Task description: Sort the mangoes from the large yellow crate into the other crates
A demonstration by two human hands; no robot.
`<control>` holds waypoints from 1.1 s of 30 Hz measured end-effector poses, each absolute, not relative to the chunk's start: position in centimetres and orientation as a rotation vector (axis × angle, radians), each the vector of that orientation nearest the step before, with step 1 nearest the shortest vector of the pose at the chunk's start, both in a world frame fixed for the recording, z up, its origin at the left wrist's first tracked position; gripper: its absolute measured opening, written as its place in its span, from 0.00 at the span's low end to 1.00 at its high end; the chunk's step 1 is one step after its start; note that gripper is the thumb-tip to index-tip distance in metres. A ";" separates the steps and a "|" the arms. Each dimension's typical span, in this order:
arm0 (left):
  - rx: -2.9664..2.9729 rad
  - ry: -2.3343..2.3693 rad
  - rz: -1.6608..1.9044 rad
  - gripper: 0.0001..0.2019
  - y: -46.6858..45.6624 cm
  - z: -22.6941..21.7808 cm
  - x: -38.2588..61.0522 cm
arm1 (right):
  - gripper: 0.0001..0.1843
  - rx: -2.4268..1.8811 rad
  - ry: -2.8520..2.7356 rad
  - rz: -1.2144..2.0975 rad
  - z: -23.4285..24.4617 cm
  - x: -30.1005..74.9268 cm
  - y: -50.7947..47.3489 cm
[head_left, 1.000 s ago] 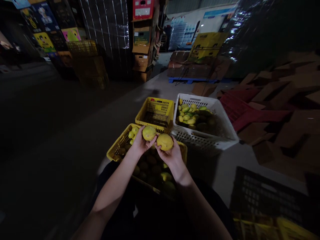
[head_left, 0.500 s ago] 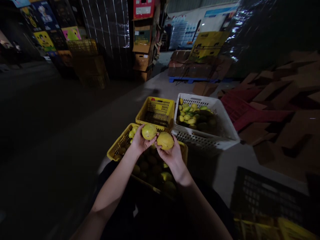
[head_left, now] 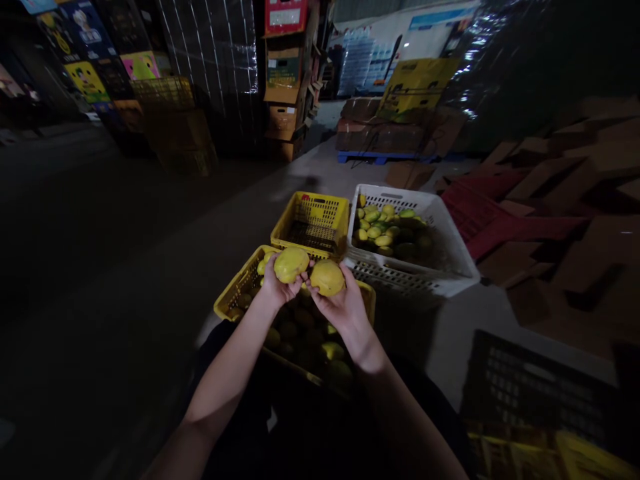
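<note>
A grey floor (head_left: 330, 177) carries everything here, with a heap of loose cardboard (head_left: 585, 267) to the right and, ahead, a blue pallet (head_left: 376, 159) stacked with boxes. The white crate (head_left: 455, 240) stands front right; its yellow and green fruit (head_left: 383, 241) fills the left and middle, while the right side lies in shade. The near yellow crate (head_left: 236, 287) sits directly below the hands and holds many more fruit, yellow where the light catches them, such as the lit fruit (head_left: 332, 351); most are too dark to make out. Just beyond it is the far yellow crate (head_left: 320, 208), its perforated back wall and dark bottom visible.

Over the near crate's far half, the left hand (head_left: 278, 291) and right hand (head_left: 349, 310) come together, wrists apart and fingertips nearly meeting. Each grip is curled around one piece, supporting it from beneath and from the side. The left fruit (head_left: 291, 265) lies in the left grip, its long axis running mostly crosswise, inner end slightly raised. The right fruit (head_left: 327, 278) sits in the right grip, rounder from this angle, so its axis is hard to tell. The two are side by side, fingertips between them. The right hand is nearer the white crate.
</note>
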State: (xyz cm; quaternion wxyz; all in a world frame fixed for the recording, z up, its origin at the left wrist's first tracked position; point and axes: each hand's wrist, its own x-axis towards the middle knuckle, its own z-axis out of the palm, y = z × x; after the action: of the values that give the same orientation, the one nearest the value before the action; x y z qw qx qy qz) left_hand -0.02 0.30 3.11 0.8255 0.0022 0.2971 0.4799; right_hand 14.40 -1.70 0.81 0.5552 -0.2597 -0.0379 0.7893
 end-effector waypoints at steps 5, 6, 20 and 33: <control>-0.019 0.653 1.014 0.28 0.2 3.4 0.2 | 0.12 -0.664 -0.042 1.851 1.3 14.3 -1.7; -0.011 0.652 1.011 0.28 0.2 3.4 0.2 | 0.12 -0.670 -0.043 1.844 1.4 14.3 -1.8; 0.281 0.657 1.012 0.34 0.8 2.7 0.2 | 0.07 -0.645 -0.114 1.767 1.7 14.9 -2.0; 1.484 1.130 1.669 0.34 0.1 1.2 0.7 | 0.39 -1.068 -0.878 0.517 0.4 15.9 -1.4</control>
State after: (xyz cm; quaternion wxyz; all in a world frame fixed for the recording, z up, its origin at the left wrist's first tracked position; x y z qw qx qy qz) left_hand 0.73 0.08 1.21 0.3139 0.5628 0.4286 0.6333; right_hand 15.94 -1.37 0.40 0.7398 -0.4868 -0.4002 0.2356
